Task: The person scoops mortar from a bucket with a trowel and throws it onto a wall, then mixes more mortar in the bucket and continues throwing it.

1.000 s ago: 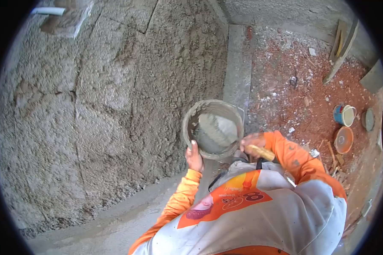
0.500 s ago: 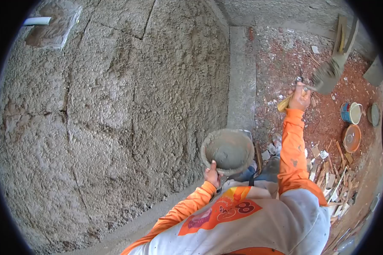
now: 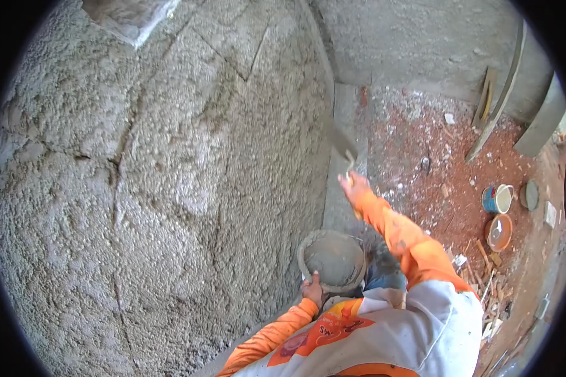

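Note:
My right hand (image 3: 355, 187) is closed round the handle of a trowel (image 3: 341, 142), whose blade points up and left, close to the rough wall. Whether mortar lies on the blade is hard to tell because of blur. With my left hand (image 3: 312, 289) I grip the near left rim of a round bowl (image 3: 331, 259), my thumb over its edge. Grey wet mortar (image 3: 334, 262) lies inside the bowl. To the left stands the rough, grey mortared wall (image 3: 170, 188), with long cracks or grooves across it.
Wooden boards (image 3: 500, 97) lean on the far wall. On the reddish floor at the right are a white and blue bucket (image 3: 498, 198), an orange basin (image 3: 499, 232), a grey container (image 3: 530, 195) and scattered debris (image 3: 493, 292). A recess (image 3: 129, 16) shows at the top left.
My right hand has swung left with the trowel, from over the floor to beside the wall. The view has shifted, and the bowl appears lower, still in my left hand.

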{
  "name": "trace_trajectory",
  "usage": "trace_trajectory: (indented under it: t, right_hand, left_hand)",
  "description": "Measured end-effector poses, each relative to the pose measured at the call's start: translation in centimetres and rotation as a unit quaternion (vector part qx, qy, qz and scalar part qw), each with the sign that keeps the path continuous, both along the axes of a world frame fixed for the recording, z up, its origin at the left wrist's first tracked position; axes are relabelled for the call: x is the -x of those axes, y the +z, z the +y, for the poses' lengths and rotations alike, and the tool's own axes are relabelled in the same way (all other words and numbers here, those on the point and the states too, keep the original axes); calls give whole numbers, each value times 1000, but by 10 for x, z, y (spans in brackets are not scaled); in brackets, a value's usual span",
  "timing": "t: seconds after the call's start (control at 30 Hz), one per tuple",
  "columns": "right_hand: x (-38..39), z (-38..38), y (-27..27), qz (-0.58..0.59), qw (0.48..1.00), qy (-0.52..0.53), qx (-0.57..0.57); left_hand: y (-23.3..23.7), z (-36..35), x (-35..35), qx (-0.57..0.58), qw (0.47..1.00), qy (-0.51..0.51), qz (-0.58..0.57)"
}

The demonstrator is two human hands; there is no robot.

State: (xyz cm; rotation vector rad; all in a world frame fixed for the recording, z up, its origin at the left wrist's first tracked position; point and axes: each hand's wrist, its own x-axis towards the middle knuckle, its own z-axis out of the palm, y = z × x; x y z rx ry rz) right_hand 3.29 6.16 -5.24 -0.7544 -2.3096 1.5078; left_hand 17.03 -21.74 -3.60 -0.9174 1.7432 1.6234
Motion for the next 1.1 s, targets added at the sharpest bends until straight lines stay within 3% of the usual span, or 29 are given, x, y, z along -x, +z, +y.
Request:
trace_trajectory:
  t: [0.03, 0.07, 0.13, 0.2, 0.23, 0.3, 0.33, 0.4, 0.43, 0.53, 0.6, 0.67, 0.7, 0.73, 0.8, 0.83, 0.93, 1.0, 1.03, 1.07, 1.1]
  right_hand:
    - [36, 23, 11, -19, 993, -36, 111]
    - [68, 50, 38, -26, 977, -7, 209]
    - [155, 96, -1, 59, 969, -3, 239]
    - [241, 131, -42, 51, 993, -85, 70]
    - [260, 138, -42, 57, 992, -80, 77]
    - [293, 149, -31, 42, 997, -60, 20]
    - [299, 145, -27, 42, 997, -56, 33]
    - [282, 121, -27, 73, 994, -10, 81]
    - [270, 98, -38, 68, 994, 0, 81]
    - [204, 38, -53, 65, 996, 15, 57]
    - [151, 20, -55, 86, 989, 82, 88]
    - [97, 7, -34, 90, 980, 171, 43]
    - [68, 7, -17, -55, 904, 244, 346]
    - [44, -3, -14, -113, 810, 222, 531]
    - [-1, 11, 21, -136, 586, 275, 750]
    - [-14, 15, 10, -114, 425, 285, 852]
    - [-32, 76, 47, -124, 439, 238, 857]
    - [-25, 135, 58, -55, 494, 234, 836]
    - [-20, 169, 69, 3, 593, 196, 781]
    - [-14, 204, 84, 42, 647, 144, 747]
    - [-12, 236, 117, 101, 750, 66, 650]
  left_hand:
    - [10, 4, 6, 27, 999, -23, -8]
    - [6, 6, 8, 24, 999, -23, -3]
    - [-8, 11, 11, 10, 1000, 11, 12]
    - [9, 31, 17, 20, 1000, 1, 1]
    - [-17, 27, 11, 25, 1000, 6, 8]
    - [-81, 11, 0, 85, 983, -26, 162]
    - [-71, 23, 9, 99, 982, -24, 162]
    - [-28, 61, 17, 9, 994, 41, 101]
    - [-22, 63, 22, 53, 997, -15, 60]
    - [-37, 74, 25, 26, 997, 69, 12]
    - [-21, 91, 34, 28, 997, 75, 16]
    - [-17, 102, 35, -16, 995, 98, 20]
    - [-41, 82, 31, 22, 998, 54, -13]
    - [-50, 81, 35, 17, 998, 54, -13]
    - [-53, 87, 42, 55, 996, 69, -12]
    - [-52, 90, 46, 50, 996, 71, -18]
    - [-36, 109, 64, 81, 995, 53, -33]
    - [-43, 110, 67, 82, 995, 52, -11]
    - [-37, 116, 74, 82, 995, 63, -2]
    - [-33, 122, 83, 80, 994, 73, 11]
    - [-31, 125, 88, 64, 996, 61, 17]
